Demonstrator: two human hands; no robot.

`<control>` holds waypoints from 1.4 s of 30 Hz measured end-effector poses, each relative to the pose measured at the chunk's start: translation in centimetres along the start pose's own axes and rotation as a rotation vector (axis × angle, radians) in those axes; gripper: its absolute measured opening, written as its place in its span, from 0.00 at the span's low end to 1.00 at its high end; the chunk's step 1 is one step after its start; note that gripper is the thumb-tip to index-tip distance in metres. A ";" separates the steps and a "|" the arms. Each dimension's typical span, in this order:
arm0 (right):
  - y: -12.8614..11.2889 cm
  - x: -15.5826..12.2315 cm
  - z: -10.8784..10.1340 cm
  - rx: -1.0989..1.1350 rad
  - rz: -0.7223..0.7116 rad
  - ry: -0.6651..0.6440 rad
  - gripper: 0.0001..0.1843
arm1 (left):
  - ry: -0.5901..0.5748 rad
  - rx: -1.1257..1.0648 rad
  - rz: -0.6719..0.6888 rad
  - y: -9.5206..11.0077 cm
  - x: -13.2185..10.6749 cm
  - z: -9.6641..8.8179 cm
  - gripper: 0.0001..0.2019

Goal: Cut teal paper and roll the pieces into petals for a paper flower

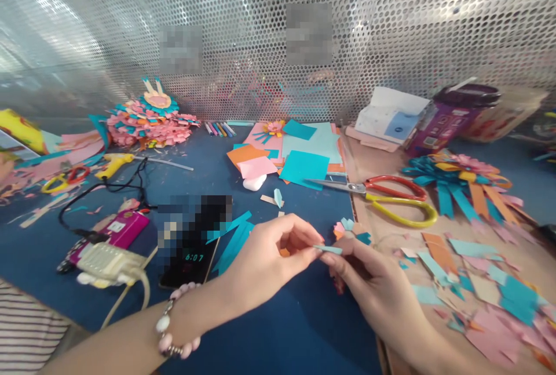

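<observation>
Between my two hands is a small pale blue piece of paper, seen nearly edge-on. My left hand, with a beaded bracelet on its wrist, pinches one end. The thumb and fingers of my right hand pinch the other end. Just behind the right fingers lies a small cluster of coloured paper petals, partly hidden. Teal paper strips lie to the left of my left hand, beside a dark phone.
Large scissors with red and yellow handles lie behind my hands. Paper squares are stacked further back. Paper scraps cover the right side. A yellow glue gun, cables and a power strip occupy the left. A perforated metal panel stands behind.
</observation>
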State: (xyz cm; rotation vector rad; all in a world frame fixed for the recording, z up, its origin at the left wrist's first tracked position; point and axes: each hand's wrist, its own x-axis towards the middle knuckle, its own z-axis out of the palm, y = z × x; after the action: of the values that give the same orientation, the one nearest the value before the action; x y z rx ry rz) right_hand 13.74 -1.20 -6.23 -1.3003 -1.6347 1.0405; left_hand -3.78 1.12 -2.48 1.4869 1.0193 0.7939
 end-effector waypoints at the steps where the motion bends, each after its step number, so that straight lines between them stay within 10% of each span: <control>1: 0.1 0.0 0.0 -0.002 0.004 -0.005 0.17 | -0.006 0.004 0.000 0.1 0.0 0.0 0.03; 13: 0.1 0.1 -0.1 0.035 -0.001 0.011 0.15 | -0.011 0.036 0.004 -0.7 0.9 -0.3 0.09; 23: 0.2 0.4 0.4 -0.251 -0.344 0.213 0.11 | 0.010 0.025 0.059 -0.2 0.8 -0.5 0.14; 33: 0.1 0.2 0.4 -0.075 -0.027 0.035 0.21 | -0.013 0.080 0.139 -1.7 1.3 -0.4 0.12; 42: 0.6 0.1 0.5 -0.017 -0.019 0.054 0.20 | 0.002 0.145 0.213 -1.8 1.4 -0.5 0.12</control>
State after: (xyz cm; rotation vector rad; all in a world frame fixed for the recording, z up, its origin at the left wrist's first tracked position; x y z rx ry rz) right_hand 13.41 -1.07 -6.93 -1.3102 -1.6155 0.9735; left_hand -3.94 2.66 -4.29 1.7406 0.9464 0.8863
